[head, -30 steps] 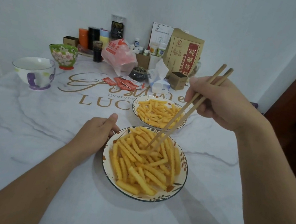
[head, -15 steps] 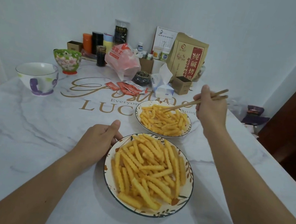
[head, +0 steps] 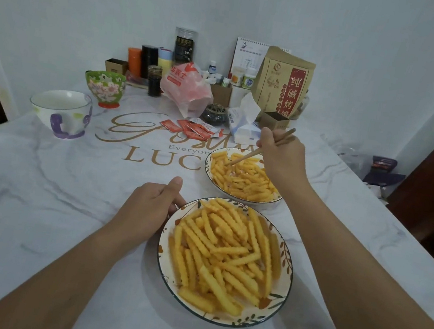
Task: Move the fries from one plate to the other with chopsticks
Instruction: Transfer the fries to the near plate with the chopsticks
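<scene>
Your right hand [head: 283, 156] grips a pair of wooden chopsticks [head: 253, 154], fingers curled round the shafts, w/ the tips down among the crinkle-cut fries in the far plate [head: 207, 175]; can't tell whether a fry is pinched between the tips. Your left hand [head: 149, 208] rests on the marble-look tabletop [head: 40, 196] against the left rim of the near plate [head: 162, 265], thumb up, fingers curled at the rim. The near plate, leaf pattern round its edge, holds the bigger heap of fries [head: 226, 251]; the far plate sits just beyond it, rims close, w/ a flatter layer of fries [head: 241, 180]. Gold lettering on the tabletop runs behind both plates. Further back: red sauce packets [head: 190, 130], a tissue pack [head: 242, 129], a pink plastic bag [head: 187, 88], a brown paper bag w/ red label [head: 284, 82], a small dark pot [head: 214, 113]. At left stand a white mug w/ purple handle [head: 61, 112] & a green floral bowl [head: 105, 88], well apart from the plates.
</scene>
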The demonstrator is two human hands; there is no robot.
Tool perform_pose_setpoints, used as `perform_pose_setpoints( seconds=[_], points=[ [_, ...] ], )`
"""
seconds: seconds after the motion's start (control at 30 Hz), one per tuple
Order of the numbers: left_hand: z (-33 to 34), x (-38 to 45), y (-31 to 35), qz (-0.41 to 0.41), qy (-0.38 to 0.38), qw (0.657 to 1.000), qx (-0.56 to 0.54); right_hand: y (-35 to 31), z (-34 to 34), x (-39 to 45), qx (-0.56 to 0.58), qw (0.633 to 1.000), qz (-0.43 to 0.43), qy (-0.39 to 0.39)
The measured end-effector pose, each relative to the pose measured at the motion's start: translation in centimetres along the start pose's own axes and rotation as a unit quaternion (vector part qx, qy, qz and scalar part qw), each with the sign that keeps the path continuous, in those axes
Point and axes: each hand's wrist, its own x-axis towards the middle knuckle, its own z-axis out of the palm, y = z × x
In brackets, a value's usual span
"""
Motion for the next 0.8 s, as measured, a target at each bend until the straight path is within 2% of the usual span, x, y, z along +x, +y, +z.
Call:
perform_pose_setpoints(
  seconds=[0.1, 0.2, 0.33, 0.4, 0.43, 0.5, 0.57, 0.63, 0.8],
  points=[
    [0.0, -0.1, 0.1, -0.002, 0.001, 1.0, 0.005, 0.1, 0.2, -0.2, 0.023, 1.0, 0.006, 0.007],
    [0.0, -0.2, 0.2, -0.004, -0.001, 1.0, 0.007, 0.7, -0.6, -0.2, 0.088, 0.993, 0.02, 0.071],
    [0.0, -0.2, 0.4, -0.003, 0.0, 1.0, 0.012, 0.8, -3.2, 0.1, 0.169, 0.976, 0.043, 0.133],
    [0.0, -0.3, 0.5, 0.0, 0.003, 1.0, 0.017, 0.5, -5.0, 0.2, 0.235, 0.961, 0.061, 0.135],
    [0.0, -0.4, 0.5, 0.001, 0.003, 1.0, 0.019, 0.2, -6.0, 0.1, 0.276, 0.953, 0.066, 0.109],
    [0.0, -0.4, 0.5, 0.0, 0.006, 1.0, 0.018, 0.1, -8.0, -0.4, 0.337, 0.94, 0.057, 0.008],
    [0.0, -0.4, 0.6, -0.001, 0.007, 1.0, 0.02, 0.0, -9.6, -1.2, 0.345, 0.931, 0.045, -0.112],
    [0.0, -0.4, 0.6, -0.002, 0.007, 1.0, 0.026, -0.2, -10.5, -2.0, 0.315, 0.929, 0.03, -0.194],
    [0.0, -0.7, 0.8, -0.011, 0.006, 1.0, 0.021, -1.3, -11.1, -2.8, 0.215, 0.935, -0.034, -0.279]
  ],
)
